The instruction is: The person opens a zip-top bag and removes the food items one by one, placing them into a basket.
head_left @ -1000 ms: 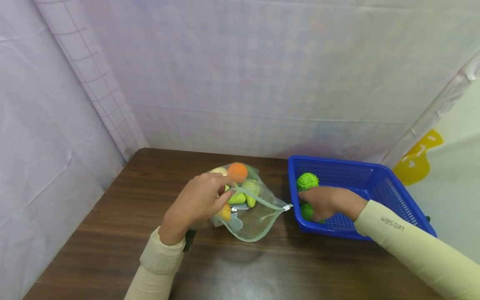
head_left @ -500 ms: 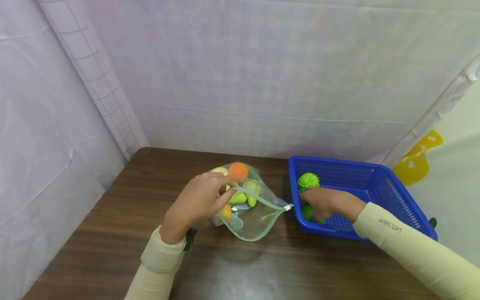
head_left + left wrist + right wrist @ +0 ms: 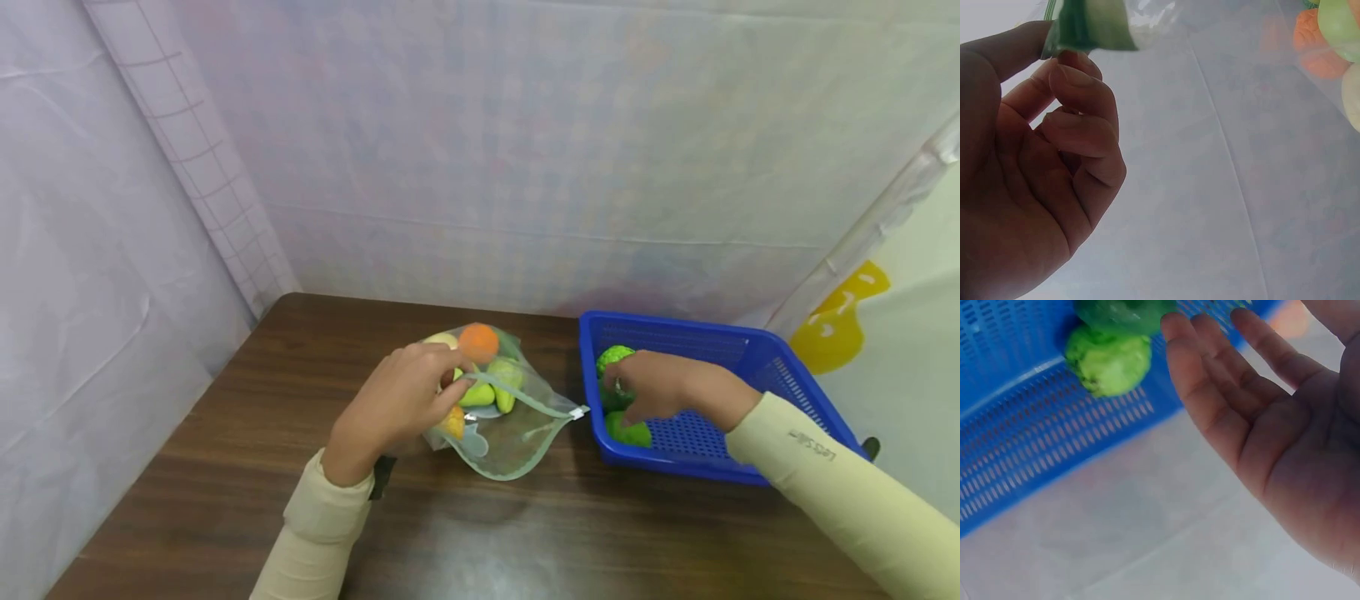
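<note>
My left hand (image 3: pixel 397 396) pinches the rim of a clear slider zip bag (image 3: pixel 517 454) between thumb and fingers; the green strip (image 3: pixel 1094 28) at its mouth shows in the left wrist view. Inside the bag are an orange (image 3: pixel 478 342), yellow-green fruit or vegetable pieces (image 3: pixel 506 383) and a yellow-orange piece (image 3: pixel 452 423). My right hand (image 3: pixel 671 385) reaches into a blue basket (image 3: pixel 705 469), fingers loosely extended beside a dark green rounded piece (image 3: pixel 1125 314). A bright green crinkled vegetable (image 3: pixel 1110 361) lies beside that piece, and a smooth green one (image 3: pixel 630 430) sits nearer me.
The bag and basket stand on a brown wooden table (image 3: pixel 225 467), the bag's slider corner close to the basket's left wall. White sheeting (image 3: pixel 525 150) rises behind and to the left. A dark oval thing (image 3: pixel 871 448) shows past the basket's right side, below a yellow shape (image 3: pixel 828 333).
My right hand has lifted slightly inside the basket, uncovering more of the dark green and smooth green pieces. The left hand keeps its pinch on the bag.
</note>
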A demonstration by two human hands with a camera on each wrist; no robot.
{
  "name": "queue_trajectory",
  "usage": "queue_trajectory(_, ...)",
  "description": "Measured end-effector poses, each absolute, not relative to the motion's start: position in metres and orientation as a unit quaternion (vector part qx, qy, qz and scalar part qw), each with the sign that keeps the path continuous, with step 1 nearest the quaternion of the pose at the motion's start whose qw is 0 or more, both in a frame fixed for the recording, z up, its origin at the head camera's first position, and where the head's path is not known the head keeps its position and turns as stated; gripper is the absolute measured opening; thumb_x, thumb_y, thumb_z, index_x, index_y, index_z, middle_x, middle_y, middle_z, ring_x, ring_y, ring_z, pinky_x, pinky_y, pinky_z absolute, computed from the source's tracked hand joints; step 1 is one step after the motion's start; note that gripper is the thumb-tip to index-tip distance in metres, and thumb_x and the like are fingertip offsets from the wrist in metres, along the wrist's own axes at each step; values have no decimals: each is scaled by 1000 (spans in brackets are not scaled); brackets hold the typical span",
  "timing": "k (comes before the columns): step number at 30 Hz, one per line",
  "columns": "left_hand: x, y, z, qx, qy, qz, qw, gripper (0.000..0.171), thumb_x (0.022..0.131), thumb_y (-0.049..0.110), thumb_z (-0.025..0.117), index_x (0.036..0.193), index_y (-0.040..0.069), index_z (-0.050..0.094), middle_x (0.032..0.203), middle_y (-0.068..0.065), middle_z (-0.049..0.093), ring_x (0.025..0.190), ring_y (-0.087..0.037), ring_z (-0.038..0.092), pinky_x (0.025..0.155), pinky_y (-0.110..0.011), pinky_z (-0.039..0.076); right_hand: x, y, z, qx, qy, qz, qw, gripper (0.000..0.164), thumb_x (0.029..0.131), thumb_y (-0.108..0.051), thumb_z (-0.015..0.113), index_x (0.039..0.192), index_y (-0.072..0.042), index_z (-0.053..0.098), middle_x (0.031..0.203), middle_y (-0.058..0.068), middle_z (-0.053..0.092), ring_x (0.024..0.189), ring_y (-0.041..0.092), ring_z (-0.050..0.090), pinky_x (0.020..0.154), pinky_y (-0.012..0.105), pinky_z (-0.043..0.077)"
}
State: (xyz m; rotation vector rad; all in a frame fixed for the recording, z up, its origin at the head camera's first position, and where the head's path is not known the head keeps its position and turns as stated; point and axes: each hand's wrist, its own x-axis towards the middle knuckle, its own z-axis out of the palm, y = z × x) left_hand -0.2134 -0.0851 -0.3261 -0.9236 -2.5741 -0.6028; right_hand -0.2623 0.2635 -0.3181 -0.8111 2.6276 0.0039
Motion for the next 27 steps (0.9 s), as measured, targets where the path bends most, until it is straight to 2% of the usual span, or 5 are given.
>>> queue_trajectory(7,-214,-85,-327,-329,-905,-210,168,8,92,20,72,96,15,76,70,9,54,63,-5,46,53,-22,39,-248,250,-281,-299,949,30,99,44,85,-24,81,122,-7,65,112,10,68,101,29,67,85,47,56)
queue_trajectory(11,-213,-84,-327,-331,-903,-212,172,7,91,20,72,95,15,76,69,9,54,62,-5,46,53,-22,39,-227,234,-257,-318,947,31,30,38,86,-23,80,118,-10,64,108,5,66,93,23,66,80,44,56)
queue_trajectory(17,-213,-85,-326,-329,-903,-213,174,6,92,18,71,96,16,76,70,9,53,62,-5,46,52,-21,38,-186,210,-231,-325,946,1,-17,41,88,-28,79,123,-16,64,113,-2,64,83,11,63,76,36,56)
queue_trajectory(22,-213,-85,-327,-328,-903,-214,174,7,92,18,71,96,16,76,69,10,53,61,-4,45,51,-21,38,-154,201,-223,-363,923,-54,-113,43,83,-27,83,121,-21,65,108,-12,61,74,0,55,68,25,52)
queue_trajectory(27,-212,-86,-327,-325,-905,-216,169,9,93,19,70,98,16,76,69,10,52,60,-4,44,51,-21,37,-135,194,-234,-423,870,-130,-217,42,85,-28,82,121,-17,64,113,-10,64,82,3,58,71,22,52)
